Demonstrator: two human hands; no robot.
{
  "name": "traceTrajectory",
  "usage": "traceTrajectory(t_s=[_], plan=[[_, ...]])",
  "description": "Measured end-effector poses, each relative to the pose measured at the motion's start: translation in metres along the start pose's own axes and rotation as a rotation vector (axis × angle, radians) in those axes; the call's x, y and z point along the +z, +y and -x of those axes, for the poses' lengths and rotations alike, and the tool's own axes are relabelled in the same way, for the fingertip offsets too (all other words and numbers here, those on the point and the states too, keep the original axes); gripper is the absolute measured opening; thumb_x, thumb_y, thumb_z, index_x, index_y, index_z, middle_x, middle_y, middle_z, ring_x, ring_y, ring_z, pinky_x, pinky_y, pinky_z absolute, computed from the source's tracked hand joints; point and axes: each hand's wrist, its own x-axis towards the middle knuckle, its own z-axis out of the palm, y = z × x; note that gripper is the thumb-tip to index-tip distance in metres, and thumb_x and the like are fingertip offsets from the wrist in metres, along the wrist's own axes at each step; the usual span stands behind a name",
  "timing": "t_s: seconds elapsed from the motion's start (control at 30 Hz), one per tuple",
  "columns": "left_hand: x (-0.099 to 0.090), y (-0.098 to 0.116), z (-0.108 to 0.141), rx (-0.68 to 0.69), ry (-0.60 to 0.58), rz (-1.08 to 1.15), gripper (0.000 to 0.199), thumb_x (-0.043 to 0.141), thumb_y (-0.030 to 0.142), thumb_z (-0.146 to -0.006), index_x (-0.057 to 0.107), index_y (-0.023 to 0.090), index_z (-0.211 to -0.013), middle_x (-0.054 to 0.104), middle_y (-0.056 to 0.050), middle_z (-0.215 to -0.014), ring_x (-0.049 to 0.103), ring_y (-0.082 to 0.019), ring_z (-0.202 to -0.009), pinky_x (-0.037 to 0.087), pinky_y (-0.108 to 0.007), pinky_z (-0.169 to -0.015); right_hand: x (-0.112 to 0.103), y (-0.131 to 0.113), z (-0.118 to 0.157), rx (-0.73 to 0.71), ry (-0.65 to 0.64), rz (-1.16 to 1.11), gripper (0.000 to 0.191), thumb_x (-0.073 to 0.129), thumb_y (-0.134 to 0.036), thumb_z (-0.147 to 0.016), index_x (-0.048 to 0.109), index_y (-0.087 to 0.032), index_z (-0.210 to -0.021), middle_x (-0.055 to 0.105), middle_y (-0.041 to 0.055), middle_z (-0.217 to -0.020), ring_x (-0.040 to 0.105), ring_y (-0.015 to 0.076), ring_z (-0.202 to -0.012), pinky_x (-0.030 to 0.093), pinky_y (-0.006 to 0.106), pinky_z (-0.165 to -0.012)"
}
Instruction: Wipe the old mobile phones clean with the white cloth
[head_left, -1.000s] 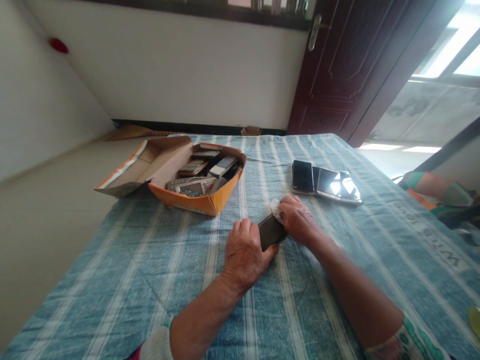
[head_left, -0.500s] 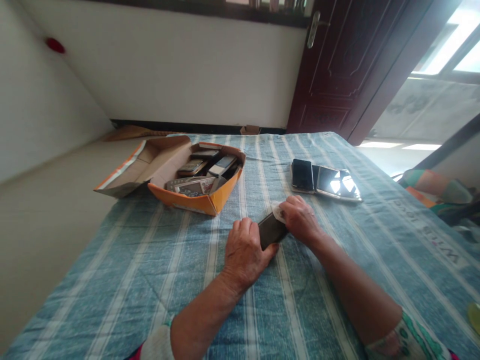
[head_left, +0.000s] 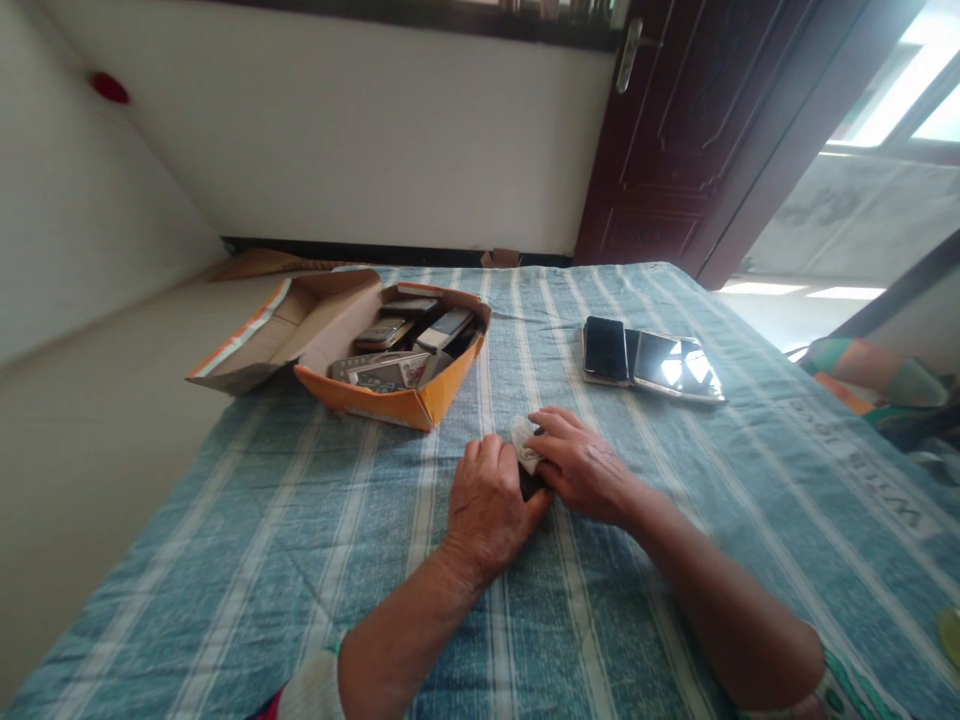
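Note:
My left hand (head_left: pixel 491 505) is closed round the left end of a dark phone (head_left: pixel 531 484), low over the striped cloth. My right hand (head_left: pixel 581 465) presses a crumpled white tissue (head_left: pixel 525 444) on the phone and covers most of it. Farther left stands an open orange box (head_left: pixel 375 402) with several old phones inside, among them a silver one (head_left: pixel 450 328). A black phone (head_left: pixel 604 348) and a larger shiny device (head_left: pixel 675 366) lie side by side, beyond my right hand.
A blue striped cloth (head_left: pixel 360 560) covers the surface under my hands. The box's lid (head_left: pixel 255 335) is folded out to the left. Behind are a pale wall and a dark red door (head_left: pixel 675 130). Colourful items (head_left: pixel 870 375) sit at the right.
My right hand has moved left and nearer along the phone with the tissue, now hiding most of the phone. My left hand has stayed in place.

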Motion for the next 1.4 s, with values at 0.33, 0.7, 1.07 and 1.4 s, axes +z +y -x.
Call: traceTrajectory(t_s=[0.33, 0.7, 1.07, 1.4], plan=[[-0.003, 0.000, -0.001, 0.019, 0.075, 0.090, 0.035, 0.071, 0.040, -0.074, 0.061, 0.013, -0.095, 0.060, -0.012, -0.097, 0.054, -0.028, -0.090, 0.049, -0.042, -0.079, -0.008, 0.009, 0.001, 0.035, -0.041, -0.334, 0.030, 0.049, -0.003, -0.084, 0.073, -0.019, -0.090, 0.058, 0.0098, -0.128, 0.057, 0.0227, -0.117, 0.046, 0.038, -0.097], [-0.007, -0.005, -0.004, 0.090, 0.099, 0.614, 0.021, 0.058, 0.017, -0.079, 0.064, 0.020, -0.099, 0.066, -0.004, -0.090, 0.061, -0.020, -0.089, 0.051, -0.033, -0.081, -0.008, 0.006, -0.001, 0.162, 0.012, -0.936, 0.018, 0.065, -0.018, -0.079, 0.077, -0.024, -0.091, 0.066, 0.0065, -0.115, 0.064, 0.0208, -0.104, 0.049, 0.038, -0.094], [-0.004, -0.004, -0.002, -0.084, 0.138, 0.563, 0.011, 0.063, 0.026, -0.081, 0.065, 0.019, -0.089, 0.068, -0.001, -0.077, 0.063, -0.016, -0.072, 0.051, -0.028, -0.068, -0.002, 0.003, -0.003, 0.497, 0.173, -1.107, 0.034, 0.074, -0.019, -0.063, 0.070, -0.019, -0.097, 0.066, -0.0023, -0.074, 0.058, 0.0115, -0.063, 0.044, 0.022, -0.056], [-0.007, 0.001, -0.004, -0.274, 0.038, 0.917, 0.006, 0.062, 0.021, -0.075, 0.067, 0.019, -0.076, 0.070, 0.001, -0.069, 0.064, -0.014, -0.063, 0.050, -0.025, -0.061, 0.007, 0.004, -0.005, 0.687, 0.359, -1.056, 0.013, 0.074, -0.025, -0.062, 0.069, -0.018, -0.072, 0.058, -0.0041, -0.056, 0.050, 0.0113, -0.051, 0.039, 0.024, -0.050]])
